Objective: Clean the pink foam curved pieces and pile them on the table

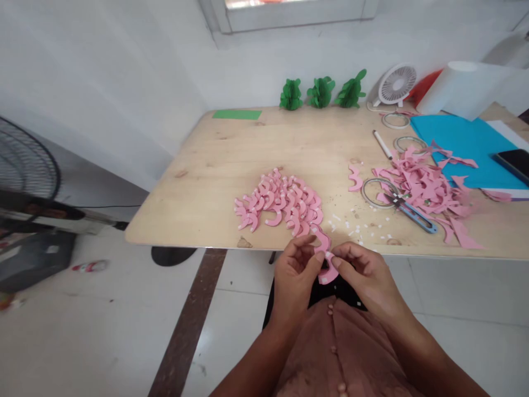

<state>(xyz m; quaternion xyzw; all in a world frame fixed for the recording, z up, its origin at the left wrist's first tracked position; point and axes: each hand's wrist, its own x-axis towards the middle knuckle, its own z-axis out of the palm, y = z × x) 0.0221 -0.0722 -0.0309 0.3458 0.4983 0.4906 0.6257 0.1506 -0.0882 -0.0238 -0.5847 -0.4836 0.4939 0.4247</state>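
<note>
At the table's front edge, my left hand [296,270] and my right hand [363,271] pinch a curved pink paper piece [329,274] between them. White tape squares show on it, and its upper part reaches over the edge toward the pile. Just beyond my left hand lies a heap of curved pink paper pieces [285,201], many with small white tabs on their ends. A wavy pink strip [354,179] rests apart, to the right of the heap. Tiny white scraps [359,226] are scattered past my right hand.
Right of my hands are a blue utility knife [417,216], tape rolls [377,193], pink offcuts [430,184], a marker [382,144], blue sheets [467,143] and a phone [513,165]. Green paper shapes [320,92] and a small white fan [397,84] stand along the wall.
</note>
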